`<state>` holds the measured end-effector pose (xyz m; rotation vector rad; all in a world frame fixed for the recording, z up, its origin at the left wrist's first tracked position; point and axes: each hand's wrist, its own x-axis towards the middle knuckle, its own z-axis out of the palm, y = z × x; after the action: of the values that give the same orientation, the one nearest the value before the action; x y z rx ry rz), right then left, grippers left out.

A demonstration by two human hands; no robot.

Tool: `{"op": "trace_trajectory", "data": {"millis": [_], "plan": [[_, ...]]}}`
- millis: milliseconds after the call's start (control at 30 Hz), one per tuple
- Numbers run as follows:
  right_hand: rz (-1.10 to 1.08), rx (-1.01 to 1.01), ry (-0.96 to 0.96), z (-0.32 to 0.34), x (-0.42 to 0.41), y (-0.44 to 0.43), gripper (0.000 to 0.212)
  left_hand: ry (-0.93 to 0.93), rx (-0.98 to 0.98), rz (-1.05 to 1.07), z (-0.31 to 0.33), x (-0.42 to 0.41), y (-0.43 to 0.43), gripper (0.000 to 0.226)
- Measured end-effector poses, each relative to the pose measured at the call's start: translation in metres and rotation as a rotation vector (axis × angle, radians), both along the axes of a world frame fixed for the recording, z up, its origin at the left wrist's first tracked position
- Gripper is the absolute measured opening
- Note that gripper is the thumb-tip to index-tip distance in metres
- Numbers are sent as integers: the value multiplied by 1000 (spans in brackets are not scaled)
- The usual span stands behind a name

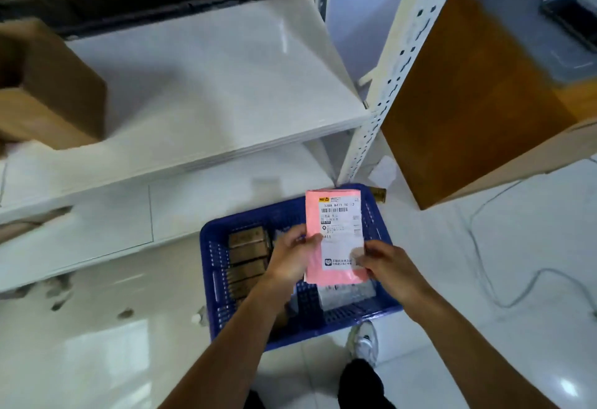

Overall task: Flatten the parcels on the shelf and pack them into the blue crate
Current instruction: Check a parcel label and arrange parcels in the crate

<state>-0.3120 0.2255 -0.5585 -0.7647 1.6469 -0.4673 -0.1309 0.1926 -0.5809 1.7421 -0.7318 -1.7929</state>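
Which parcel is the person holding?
The pink parcel with the white label, pinched between the left hand and right hand above the blue crate; the brown parcels lie inside it.

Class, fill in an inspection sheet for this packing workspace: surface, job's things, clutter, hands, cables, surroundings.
Surface: white shelf, with a cardboard box at its left end.
Job's things: labelled pink parcel held above the blue crate; brown packets inside it.
Clutter: scraps on the floor left of the crate.
Hands: left hand and right hand both pinch the parcel.
Cables: thin cable on the floor, right.
Surroundings: large brown box beside the shelf post.
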Motion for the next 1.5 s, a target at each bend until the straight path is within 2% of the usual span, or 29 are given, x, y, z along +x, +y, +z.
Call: {"op": "trace_trajectory", "data": {"millis": [133,300,400,533,667,767,967,1033,1133,1233,1300,1400,1500], "plan": [[-73,67,-45,-60,-18,10,15,-78,101,-19,-74,-21,4,11],[-195,151,-55,-142,-36,11,23,-192,142,-195,-168,-39,-1,30],[-215,162,-35,-191,-50,7,27,-287,101,-334,-227,-43,-2,19],[-188,168,39,-258,-66,-2,34,-339,84,-416,-257,-59,-13,19],[-140,169,128,-327,-73,-7,41,-279,203,-285,-314,-74,-9,12],[-123,182,173,-372,-77,-12,39,-232,274,-195,-354,-84,-11,19],[-83,153,191,-454,-77,-43,44,-262,253,-174,-438,-94,-41,13],[-40,135,211,-470,-75,-55,39,-278,245,-154,-466,-93,-54,19],[45,86,253,-497,-78,-73,32,-293,222,-138,-519,-99,-72,40],[20,58,205,-518,-79,-90,36,-306,219,-125,-561,-103,-88,35],[-9,55,201,-531,-81,-102,42,-314,196,-130,-561,-110,-99,32],[42,77,193,-540,-81,-111,34,-291,207,-220,-532,-122,-105,35],[90,90,232,-545,-83,-108,34,-338,211,-298,-527,-120,-101,52]]}}
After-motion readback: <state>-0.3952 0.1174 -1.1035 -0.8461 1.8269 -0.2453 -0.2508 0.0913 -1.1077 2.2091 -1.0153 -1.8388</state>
